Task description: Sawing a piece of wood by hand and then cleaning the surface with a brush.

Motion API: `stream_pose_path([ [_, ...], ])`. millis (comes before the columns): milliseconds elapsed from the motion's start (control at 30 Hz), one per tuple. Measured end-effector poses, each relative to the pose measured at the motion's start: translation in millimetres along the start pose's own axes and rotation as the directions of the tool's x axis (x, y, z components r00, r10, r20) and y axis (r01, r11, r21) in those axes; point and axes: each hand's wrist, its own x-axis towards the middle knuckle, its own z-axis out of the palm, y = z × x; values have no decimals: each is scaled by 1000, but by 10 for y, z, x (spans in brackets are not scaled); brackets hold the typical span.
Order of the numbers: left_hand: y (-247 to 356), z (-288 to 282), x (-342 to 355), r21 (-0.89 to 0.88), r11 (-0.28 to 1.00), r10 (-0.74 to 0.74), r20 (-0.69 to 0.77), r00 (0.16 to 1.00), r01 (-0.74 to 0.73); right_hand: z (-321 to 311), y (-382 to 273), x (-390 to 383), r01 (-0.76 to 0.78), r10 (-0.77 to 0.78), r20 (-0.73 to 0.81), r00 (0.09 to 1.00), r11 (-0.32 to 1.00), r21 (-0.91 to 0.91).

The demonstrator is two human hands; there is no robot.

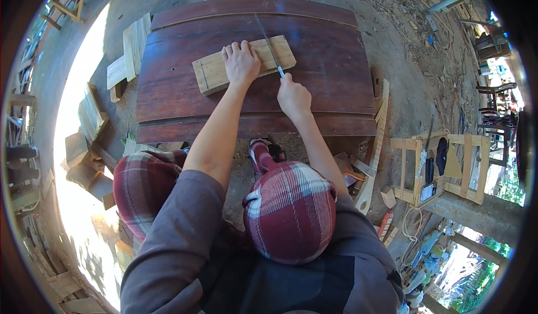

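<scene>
A thick pale wooden block [216, 70] lies aslant on a dark red-brown wooden tabletop [185, 104], with a dark line drawn across its left end. My left hand [242, 63] presses down on the middle of the block, its fingers curled over the top toward the far edge. Across the block's right part runs a long thin handsaw [268, 42], seen nearly edge-on, its tip pointing away from me. My right hand [294, 96] is wrapped round the saw's near end, just short of the block's near edge. How deep the blade sits in the wood is hard to make out.
Wooden offcuts [134, 45] lie left of the table, with boxy wood pieces [84, 162] nearer. To the right stands a wooden frame rack [468, 165] holding tools. A long slatted wooden strip [376, 140] leans by the table's right edge. My plaid-covered knees [291, 213] are below.
</scene>
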Motion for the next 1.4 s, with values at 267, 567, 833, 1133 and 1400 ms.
stream_pose_path([
  [267, -88, -24, 37, 17, 1000, -26, 42, 999, 25, -192, 198, -1107, -49, 56, 102, 993, 996, -71],
  [567, -96, -47, -7, -37, 997, -59, 48, 997, 61, -172, 67, -1008, -136, 146, 251, 957, 989, -57],
  [833, -115, -61, -4, -11, 999, -42, 77, 996, 43, -150, 51, -1018, -73, 87, 224, 971, 995, -71],
  [1133, -118, -51, -20, -39, 999, -31, 78, 996, 35, -28, 68, -994, -136, 138, 144, 980, 990, -29],
  [1400, -111, -27, -24, -22, 1000, -1, 25, 1000, 2, 154, -133, -84, -115, 111, 73, 991, 991, 66],
])
